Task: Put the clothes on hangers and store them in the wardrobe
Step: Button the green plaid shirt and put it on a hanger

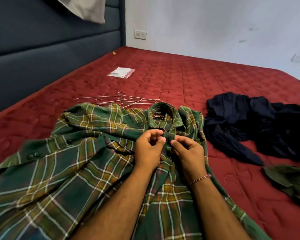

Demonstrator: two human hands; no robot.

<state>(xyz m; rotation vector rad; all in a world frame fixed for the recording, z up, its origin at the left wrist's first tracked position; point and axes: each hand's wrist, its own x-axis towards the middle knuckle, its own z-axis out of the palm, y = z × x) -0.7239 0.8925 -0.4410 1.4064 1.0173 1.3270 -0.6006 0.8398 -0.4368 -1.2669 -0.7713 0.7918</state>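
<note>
I am looking down at a red quilted bed (189,78) that fills most of the frame, with a dark blue headboard (50,49) along the upper left. No wardrobe is in view.

Spread across the lower left and centre lies a green plaid shirt (62,170), collar toward the top of the frame, its label showing inside the neck. It is not on a hanger yet. At the right edge sits a heap of dark clothes (260,125), navy and black, and below it at the lower right a dark olive garment (291,182); both lie loose on the bed, well apart from any hanger.

Just above the shirt's shoulder, in the middle of the frame, is a small bunch of wire hangers (121,100), all bare.

My left hand (148,149) and right hand (189,151) meet just below the collar. The fingers of both are curled in and pinch the shirt's front placket, the thumb tips nearly touching, at what seems to be the top button; whether I am fastening or undoing it I cannot tell.

Toward the upper centre lies a small clear plastic packet (121,72).

My judgement: the task is barely begun. Nothing is hung or stored, and at least three garments remain.
</note>
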